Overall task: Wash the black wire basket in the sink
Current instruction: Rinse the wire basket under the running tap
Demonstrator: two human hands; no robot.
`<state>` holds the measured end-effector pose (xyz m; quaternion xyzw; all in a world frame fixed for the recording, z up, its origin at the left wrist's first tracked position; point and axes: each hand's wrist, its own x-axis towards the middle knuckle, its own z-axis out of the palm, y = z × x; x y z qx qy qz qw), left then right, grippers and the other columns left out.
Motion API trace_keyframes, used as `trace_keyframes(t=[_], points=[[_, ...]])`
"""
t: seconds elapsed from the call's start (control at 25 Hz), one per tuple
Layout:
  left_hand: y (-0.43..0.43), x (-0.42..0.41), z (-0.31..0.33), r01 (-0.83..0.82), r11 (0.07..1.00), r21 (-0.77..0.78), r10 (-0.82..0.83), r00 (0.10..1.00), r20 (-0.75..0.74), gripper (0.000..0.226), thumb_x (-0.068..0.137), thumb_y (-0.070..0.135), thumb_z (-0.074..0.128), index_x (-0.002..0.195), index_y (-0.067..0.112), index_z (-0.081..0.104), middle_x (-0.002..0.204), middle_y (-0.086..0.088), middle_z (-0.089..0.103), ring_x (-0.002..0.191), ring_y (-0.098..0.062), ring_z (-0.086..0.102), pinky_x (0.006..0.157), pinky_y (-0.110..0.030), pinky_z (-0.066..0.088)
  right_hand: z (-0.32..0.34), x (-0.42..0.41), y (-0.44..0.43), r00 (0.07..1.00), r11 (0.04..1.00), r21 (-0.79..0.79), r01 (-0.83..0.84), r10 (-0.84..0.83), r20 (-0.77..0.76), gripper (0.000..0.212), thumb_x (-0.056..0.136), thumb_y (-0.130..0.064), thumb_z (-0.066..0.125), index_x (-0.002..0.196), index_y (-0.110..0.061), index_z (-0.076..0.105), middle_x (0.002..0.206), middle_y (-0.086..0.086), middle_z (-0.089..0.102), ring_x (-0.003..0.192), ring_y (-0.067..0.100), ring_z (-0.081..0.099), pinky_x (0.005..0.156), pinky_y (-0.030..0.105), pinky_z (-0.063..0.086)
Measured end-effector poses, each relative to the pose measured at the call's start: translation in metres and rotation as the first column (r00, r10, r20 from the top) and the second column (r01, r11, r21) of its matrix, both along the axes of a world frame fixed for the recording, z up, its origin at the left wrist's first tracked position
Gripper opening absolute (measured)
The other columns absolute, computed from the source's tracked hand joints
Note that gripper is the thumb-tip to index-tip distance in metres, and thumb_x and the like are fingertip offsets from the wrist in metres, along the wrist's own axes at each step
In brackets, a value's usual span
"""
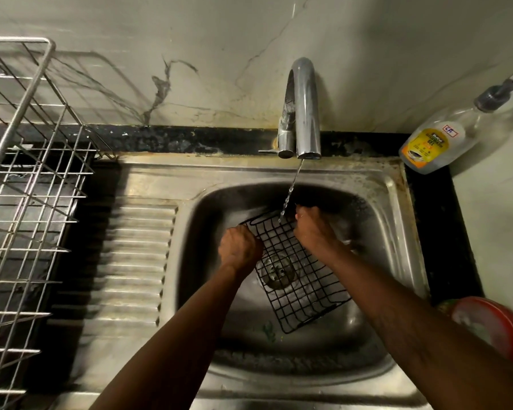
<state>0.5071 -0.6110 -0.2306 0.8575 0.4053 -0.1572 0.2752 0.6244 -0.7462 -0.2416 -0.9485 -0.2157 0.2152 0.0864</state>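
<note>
Item: black wire basket (296, 270), flat grid, held inside sink (397, 202) bowl above drain (276, 272).
- Long axis: diagonal, far-left to near-right; far end under water stream (289, 193) from tap (304, 108).
- Left hand (239, 247): clenched round far-left rim.
- Right hand (311, 229): grasping far-right rim.
- Near corner close to front wall; open basin at right.
- Bottle (430, 146) on far-right counter: label "DISHWASH GEL".
- Dish rack (27, 173): left.
</note>
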Motion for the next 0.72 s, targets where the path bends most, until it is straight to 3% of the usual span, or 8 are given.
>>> trace_keyframes(t=[0.12,0.16,0.28,0.36,0.44,0.56,0.64,0.72], points=[[0.008,0.000,0.013,0.146,0.968,0.203,-0.124,0.986,-0.116,0.020,0.086,0.033,0.061,0.072,0.020,0.054,0.069,0.002,0.053,0.058,-0.013,0.049,0.055,-0.026,0.038,0.002,0.007,0.009,0.995,0.998,0.065,0.020,-0.014,-0.094,0.014,0.093,-0.007,0.063,0.104,-0.015,0.060,0.090,-0.001,0.053,0.077,0.013,0.057,0.067,0.032,0.059],[0.012,0.003,0.016,0.187,0.953,0.238,-0.166,0.980,-0.107,0.020,0.087,0.036,0.062,0.076,0.021,0.055,0.071,0.002,0.054,0.060,-0.014,0.049,0.057,-0.027,0.038,0.003,0.010,0.012,0.991,0.997,0.075,0.006,0.004,-0.133,0.014,0.093,-0.008,0.064,0.104,-0.016,0.060,0.092,-0.002,0.051,0.079,0.013,0.056,0.068,0.031,0.058],[0.022,0.023,0.009,0.259,0.961,0.090,-0.262,0.965,0.013,0.024,0.091,0.039,0.061,0.096,0.015,0.062,0.088,-0.003,0.064,0.075,-0.020,0.062,0.066,-0.033,0.054,0.001,0.018,0.023,0.977,0.994,0.085,-0.074,0.090,-0.194,0.004,0.093,-0.011,0.063,0.095,-0.015,0.064,0.093,0.001,0.059,0.083,0.018,0.060,0.074,0.040,0.059],[0.023,0.034,0.002,0.373,0.927,-0.029,-0.373,0.928,0.011,0.029,0.097,0.038,0.053,0.104,0.012,0.065,0.088,-0.004,0.065,0.073,-0.017,0.062,0.062,-0.029,0.052,-0.002,0.023,0.032,0.966,0.990,0.067,-0.125,0.136,-0.218,0.011,0.092,-0.013,0.061,0.083,-0.019,0.065,0.089,0.004,0.064,0.078,0.021,0.064,0.076,0.043,0.060],[0.018,0.035,-0.002,0.416,0.907,-0.057,-0.416,0.909,0.017,0.028,0.097,0.031,0.052,0.100,0.008,0.067,0.082,-0.004,0.062,0.075,-0.021,0.063,0.062,-0.028,0.046,-0.005,0.025,0.037,0.956,0.982,0.032,-0.185,0.188,-0.227,0.016,0.094,-0.017,0.057,0.082,-0.022,0.067,0.090,0.005,0.065,0.078,0.022,0.064,0.077,0.044,0.060],[0.010,0.026,-0.010,0.411,0.907,-0.096,-0.409,0.912,0.039,0.025,0.096,0.028,0.053,0.098,0.006,0.064,0.091,-0.014,0.065,0.085,-0.029,0.063,0.068,-0.031,0.042,-0.015,0.019,0.032,0.924,0.962,0.023,-0.271,0.267,-0.275,0.020,0.098,-0.020,0.055,0.092,-0.017,0.073,0.093,0.006,0.068,0.089,0.023,0.065,0.083,0.039,0.055],[0.008,0.027,-0.013,0.375,0.914,-0.154,-0.379,0.926,0.008,0.021,0.096,0.025,0.052,0.081,0.011,0.058,0.087,-0.012,0.064,0.070,-0.022,0.058,0.059,-0.026,0.039,-0.020,0.011,0.025,0.911,0.948,0.020,-0.316,0.309,-0.271,0.021,0.100,-0.022,0.055,0.094,-0.015,0.074,0.096,0.008,0.068,0.092,0.023,0.064,0.082,0.037,0.052],[0.007,0.031,-0.012,0.312,0.933,-0.179,-0.322,0.946,-0.028,0.027,0.093,0.024,0.053,0.067,0.018,0.050,0.078,-0.007,0.062,0.059,-0.014,0.053,0.050,-0.023,0.037,-0.023,0.010,0.023,0.917,0.943,0.032,-0.331,0.329,-0.226,0.020,0.101,-0.030,0.055,0.095,-0.024,0.073,0.097,0.004,0.066,0.091,0.022,0.063,0.081,0.038,0.052]])
